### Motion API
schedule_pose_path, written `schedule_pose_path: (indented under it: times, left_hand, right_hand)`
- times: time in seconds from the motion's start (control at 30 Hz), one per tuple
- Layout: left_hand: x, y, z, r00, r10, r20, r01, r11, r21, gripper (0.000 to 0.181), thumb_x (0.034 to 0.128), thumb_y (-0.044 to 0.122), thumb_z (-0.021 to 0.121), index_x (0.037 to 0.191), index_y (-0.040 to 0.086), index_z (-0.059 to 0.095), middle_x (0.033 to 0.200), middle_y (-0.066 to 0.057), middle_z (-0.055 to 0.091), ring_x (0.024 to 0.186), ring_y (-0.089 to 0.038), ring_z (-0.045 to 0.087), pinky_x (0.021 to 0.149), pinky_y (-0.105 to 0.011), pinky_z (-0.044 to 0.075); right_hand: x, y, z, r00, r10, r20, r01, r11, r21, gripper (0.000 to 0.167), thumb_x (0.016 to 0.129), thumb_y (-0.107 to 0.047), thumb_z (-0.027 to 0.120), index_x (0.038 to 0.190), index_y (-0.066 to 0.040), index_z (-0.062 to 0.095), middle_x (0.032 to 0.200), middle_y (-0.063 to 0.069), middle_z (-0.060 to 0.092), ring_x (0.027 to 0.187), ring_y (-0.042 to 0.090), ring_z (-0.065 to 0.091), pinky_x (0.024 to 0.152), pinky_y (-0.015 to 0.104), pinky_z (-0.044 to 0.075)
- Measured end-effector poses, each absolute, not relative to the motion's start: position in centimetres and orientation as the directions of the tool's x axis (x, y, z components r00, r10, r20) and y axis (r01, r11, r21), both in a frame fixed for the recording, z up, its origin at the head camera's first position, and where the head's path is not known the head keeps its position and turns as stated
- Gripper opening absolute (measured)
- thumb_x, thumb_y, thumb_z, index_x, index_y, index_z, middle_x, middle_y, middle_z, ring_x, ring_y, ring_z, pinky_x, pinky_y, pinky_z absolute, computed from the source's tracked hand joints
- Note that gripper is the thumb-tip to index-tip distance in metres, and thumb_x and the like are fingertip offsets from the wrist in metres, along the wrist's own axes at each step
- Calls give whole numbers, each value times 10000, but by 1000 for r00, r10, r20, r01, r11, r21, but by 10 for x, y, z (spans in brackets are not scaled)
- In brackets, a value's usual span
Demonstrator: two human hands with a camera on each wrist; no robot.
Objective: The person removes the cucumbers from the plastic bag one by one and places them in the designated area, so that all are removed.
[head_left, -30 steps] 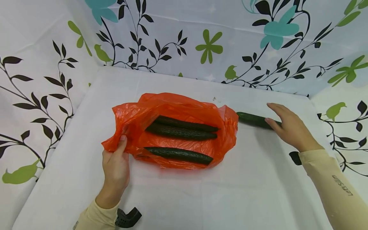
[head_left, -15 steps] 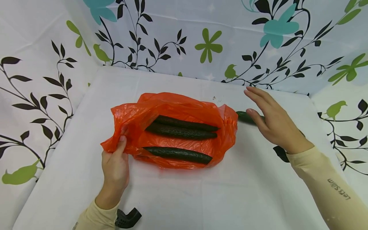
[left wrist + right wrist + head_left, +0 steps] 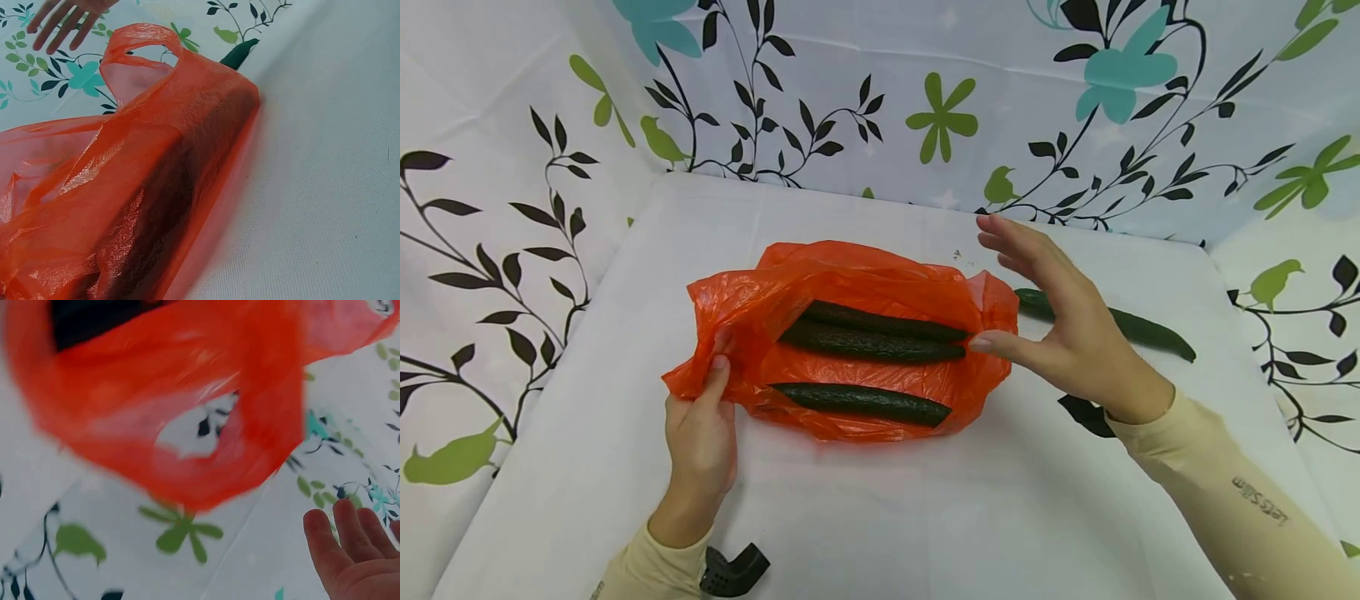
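An orange plastic bag [image 3: 857,271] lies on the table with its mouth facing up. Three dark green cucumbers show inside: two side by side, the upper one [image 3: 887,322] against the middle one [image 3: 872,342], and one lower down [image 3: 865,402]. My left hand [image 3: 700,450] grips the bag's left edge, thumb on top, other fingers hidden by plastic. Fingers extended and thumb spread, my right hand [image 3: 1067,325] is over the bag's right end, holding nothing; thumb contact with the plastic is unclear. Another cucumber [image 3: 1153,333] lies outside, right of the bag, partly covered by that hand.
A white cloth [image 3: 850,533] covers the table. Behind it hangs a curtain [image 3: 850,83] printed with leaves, birds and flowers. A black wrist mount [image 3: 733,571] sits beside the left sleeve. In the right wrist view, the bag's handle loop [image 3: 269,394] stands up.
My right hand has moved left, from above the outside cucumber to the bag's right end, uncovering more of that cucumber. The left hand keeps its grip on the bag.
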State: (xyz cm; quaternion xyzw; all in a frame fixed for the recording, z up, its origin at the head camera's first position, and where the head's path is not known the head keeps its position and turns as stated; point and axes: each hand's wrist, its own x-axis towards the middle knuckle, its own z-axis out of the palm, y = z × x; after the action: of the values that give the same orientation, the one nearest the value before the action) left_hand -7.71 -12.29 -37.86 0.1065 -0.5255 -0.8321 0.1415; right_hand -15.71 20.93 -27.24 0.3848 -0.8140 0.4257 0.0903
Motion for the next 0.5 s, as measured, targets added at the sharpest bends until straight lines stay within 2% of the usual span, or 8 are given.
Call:
schedule_pose_path:
  times: [0.13, 0.23, 0.33, 0.5]
  left_hand:
    - [-77, -124, -378, -937, -348, -28, 122, -401, 908, 446, 1086, 142, 439, 1506, -8, 431, 1486, -99, 495, 1405, -251, 379, 1156, -292, 326]
    - [-77, -124, -378, -939, -344, -27, 115, -388, 914, 446, 1088, 155, 439, 1503, -8, 430, 1474, -95, 482, 1395, -251, 374, 1154, -299, 333]
    - [-77, -125, -379, -938, -345, -30, 112, -385, 916, 445, 1088, 159, 440, 1497, -17, 430, 1465, -101, 474, 1387, -252, 373, 1156, -309, 333]
    - [-77, -126, -379, -941, -337, -27, 109, -380, 918, 437, 1091, 166, 431, 1492, -9, 432, 1458, -106, 456, 1384, -253, 364, 1159, -318, 332]
  right_hand:
    - [-153, 193, -274, -726, -502, 470, -589, 100, -802, 919, 870, -244, 813, 1600, -90, 277, 1563, 132, 400, 1377, 370, 446, 1116, 443, 403]
    - [-152, 181, -278, -771, -463, 436, -478, -32, -878, 850, 893, -132, 787, 1591, -100, 304, 1531, 172, 428, 1353, 394, 467, 1087, 454, 434]
    - [-151, 171, -285, -820, -441, 365, -366, -86, -927, 751, 924, -54, 738, 1569, -103, 357, 1494, 176, 472, 1333, 382, 494, 1049, 448, 471]
    - [-151, 157, -304, -864, -449, 228, -225, -60, -972, 624, 931, 24, 700, 1504, -84, 477, 1416, 170, 566, 1266, 346, 570, 1006, 436, 507]
